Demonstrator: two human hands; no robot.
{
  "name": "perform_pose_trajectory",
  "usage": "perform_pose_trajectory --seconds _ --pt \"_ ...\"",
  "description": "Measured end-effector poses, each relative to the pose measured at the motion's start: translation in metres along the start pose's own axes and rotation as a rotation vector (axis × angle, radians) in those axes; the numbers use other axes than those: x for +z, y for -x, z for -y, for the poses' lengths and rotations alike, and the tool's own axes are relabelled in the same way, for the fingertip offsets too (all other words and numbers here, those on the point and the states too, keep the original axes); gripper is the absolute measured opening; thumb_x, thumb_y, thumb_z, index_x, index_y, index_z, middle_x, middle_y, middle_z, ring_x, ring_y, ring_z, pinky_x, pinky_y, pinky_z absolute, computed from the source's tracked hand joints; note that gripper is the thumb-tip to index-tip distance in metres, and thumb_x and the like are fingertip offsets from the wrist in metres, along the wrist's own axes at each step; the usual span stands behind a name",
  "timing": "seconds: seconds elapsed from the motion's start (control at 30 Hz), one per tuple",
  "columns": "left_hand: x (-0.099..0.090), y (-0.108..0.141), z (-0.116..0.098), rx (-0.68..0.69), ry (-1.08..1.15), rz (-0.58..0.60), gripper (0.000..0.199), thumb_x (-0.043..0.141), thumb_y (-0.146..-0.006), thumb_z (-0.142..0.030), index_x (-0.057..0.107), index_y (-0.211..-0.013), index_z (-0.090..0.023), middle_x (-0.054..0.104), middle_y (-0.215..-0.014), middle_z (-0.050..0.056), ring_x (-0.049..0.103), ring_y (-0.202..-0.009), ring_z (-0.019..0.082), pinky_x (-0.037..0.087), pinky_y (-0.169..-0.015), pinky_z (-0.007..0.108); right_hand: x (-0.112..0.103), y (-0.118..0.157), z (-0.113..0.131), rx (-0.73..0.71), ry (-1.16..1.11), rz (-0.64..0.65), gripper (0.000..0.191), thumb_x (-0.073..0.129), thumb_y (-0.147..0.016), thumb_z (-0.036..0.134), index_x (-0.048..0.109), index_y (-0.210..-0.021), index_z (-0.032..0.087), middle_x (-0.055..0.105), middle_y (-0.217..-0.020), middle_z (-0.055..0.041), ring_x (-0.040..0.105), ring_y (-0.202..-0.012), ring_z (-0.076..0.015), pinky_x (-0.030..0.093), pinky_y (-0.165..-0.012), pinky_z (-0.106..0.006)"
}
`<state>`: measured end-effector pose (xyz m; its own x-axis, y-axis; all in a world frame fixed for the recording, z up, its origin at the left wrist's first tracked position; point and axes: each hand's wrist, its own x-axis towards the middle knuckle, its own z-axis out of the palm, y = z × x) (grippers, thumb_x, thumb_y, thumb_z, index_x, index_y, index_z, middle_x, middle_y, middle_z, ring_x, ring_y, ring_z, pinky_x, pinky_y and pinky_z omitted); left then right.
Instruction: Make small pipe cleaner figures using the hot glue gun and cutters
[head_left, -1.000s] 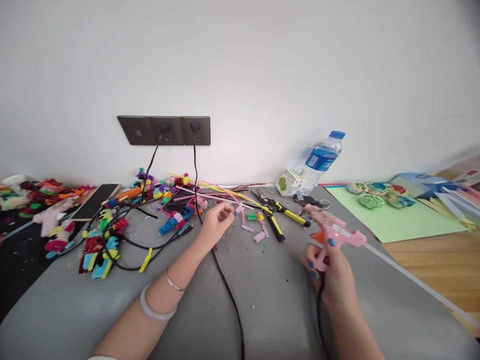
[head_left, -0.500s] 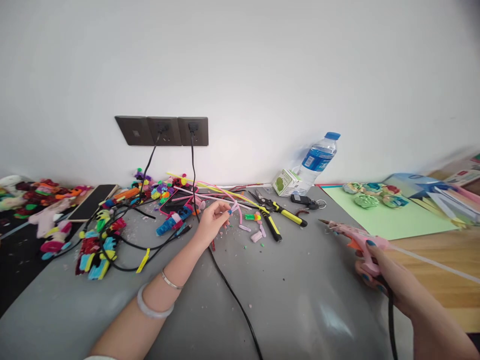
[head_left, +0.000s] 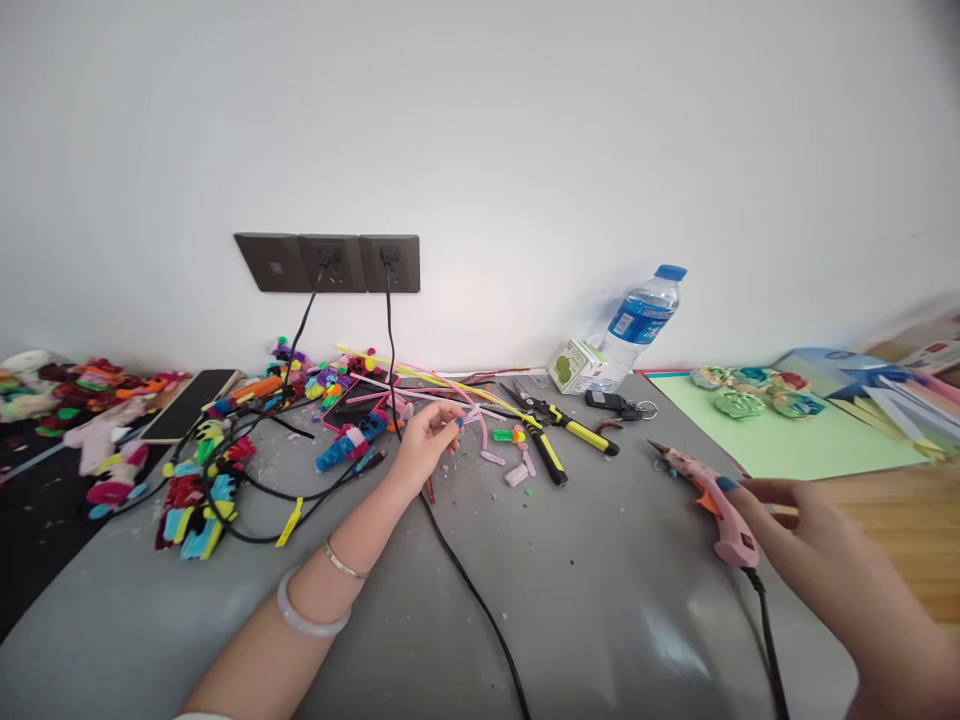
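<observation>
My left hand [head_left: 433,440] is closed in a pinch above the table, its fingertips on a thin pink pipe cleaner [head_left: 484,432] whose lower end hangs curled. At the right, my right hand [head_left: 806,530] has its thumb and a finger closed around the rear of a pink glue gun [head_left: 697,480]. The gun's nozzle points up and left, and its handle, with a small red switch, shows bare of fingers. Short pink pieces [head_left: 517,473] and a green and orange piece [head_left: 508,436] lie beside my left hand.
Yellow-black pliers [head_left: 564,430] lie behind the hands, near a small box [head_left: 574,366], keys [head_left: 611,402] and a leaning water bottle [head_left: 643,320]. Black cables [head_left: 472,590] cross the grey table. Fuzzy coloured figures [head_left: 196,510] crowd the left; fabric flowers [head_left: 739,403] rest on green paper [head_left: 780,445].
My right hand has taken its fingers off the glue gun's handle and shifted to its rear. The white stick trailing behind the gun no longer shows. My left hand keeps its pinch.
</observation>
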<state>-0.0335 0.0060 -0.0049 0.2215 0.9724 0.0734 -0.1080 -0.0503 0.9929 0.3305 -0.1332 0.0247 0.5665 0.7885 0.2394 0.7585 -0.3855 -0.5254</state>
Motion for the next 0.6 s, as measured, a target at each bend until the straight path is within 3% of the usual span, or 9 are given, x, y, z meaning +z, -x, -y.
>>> perform_pose_trajectory --seconds 0.1,0.23,0.43,0.6 --pt "0.000 0.000 0.001 -0.014 0.029 -0.009 0.020 0.070 -0.072 -0.033 0.064 -0.084 -0.019 0.060 -0.068 -0.003 0.057 -0.056 0.010 0.048 -0.053 0.022 0.006 0.015 0.046 -0.014 -0.268 0.128 0.046 0.056 -0.076 0.065 0.065 -0.095 0.024 0.071 -0.078 -0.0119 0.064 -0.063 -0.0264 0.044 -0.048 -0.035" --pt "0.001 0.001 -0.001 -0.042 0.100 -0.001 0.021 0.073 -0.069 -0.033 0.064 -0.081 -0.017 0.060 -0.067 -0.003 0.058 -0.057 0.010 0.053 -0.057 0.025 0.027 0.026 0.092 -0.194 -0.303 0.143 0.038 0.053 -0.084 0.056 0.064 -0.099 0.023 0.070 -0.085 -0.0080 0.061 -0.069 -0.0221 0.043 -0.056 -0.032" --pt "0.004 0.003 -0.006 -0.134 0.176 -0.003 0.022 0.077 -0.066 -0.031 0.066 -0.079 -0.016 0.061 -0.066 -0.002 0.061 -0.057 0.011 0.055 -0.061 0.026 0.062 0.034 0.131 -0.459 -0.465 0.338 0.026 0.057 -0.089 0.038 0.062 -0.110 0.022 0.069 -0.108 -0.0105 0.061 -0.081 -0.0210 0.046 -0.065 -0.032" --pt "0.004 0.005 -0.008 -0.231 0.267 0.013 0.023 0.078 -0.065 -0.028 0.066 -0.079 -0.015 0.063 -0.068 -0.001 0.061 -0.058 0.010 0.056 -0.062 0.026 0.082 0.026 0.152 -0.657 -0.556 0.341 0.025 0.057 -0.091 0.027 0.061 -0.115 0.024 0.065 -0.105 -0.0078 0.059 -0.085 -0.0211 0.048 -0.078 -0.035"
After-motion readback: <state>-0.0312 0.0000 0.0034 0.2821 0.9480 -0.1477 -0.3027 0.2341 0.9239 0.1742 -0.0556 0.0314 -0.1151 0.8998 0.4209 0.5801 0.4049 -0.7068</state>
